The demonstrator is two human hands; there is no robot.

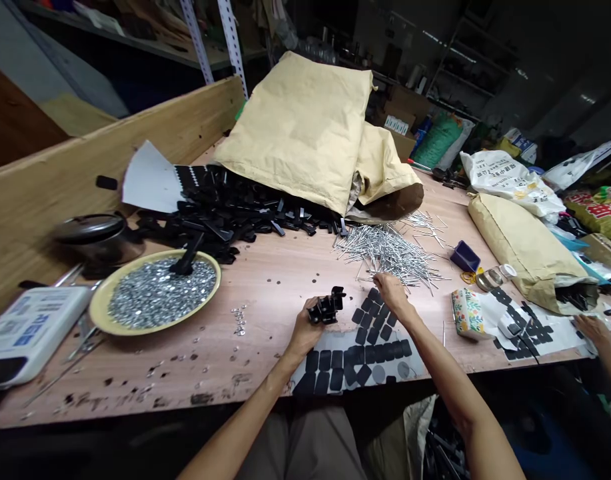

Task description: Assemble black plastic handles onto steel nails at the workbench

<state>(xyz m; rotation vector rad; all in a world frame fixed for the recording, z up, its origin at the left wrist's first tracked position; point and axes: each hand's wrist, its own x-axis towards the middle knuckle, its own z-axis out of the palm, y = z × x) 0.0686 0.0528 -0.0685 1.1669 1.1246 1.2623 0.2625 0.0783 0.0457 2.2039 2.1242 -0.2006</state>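
Several black plastic clips (326, 308) clenched in L hand (305, 330), R hand (392, 295) by steel nails (385, 252), grip unclear.

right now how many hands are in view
3: the left hand holding black parts, the right hand by the nails, and a co-worker's hand at the table's far right. Others may be out of view.

A small parts workshop
Long workbench (270, 293) heaped with steel nails (385, 250), black plastic parts (225, 207), paper sacks (295, 127); metal shelving (465, 73) beyond.
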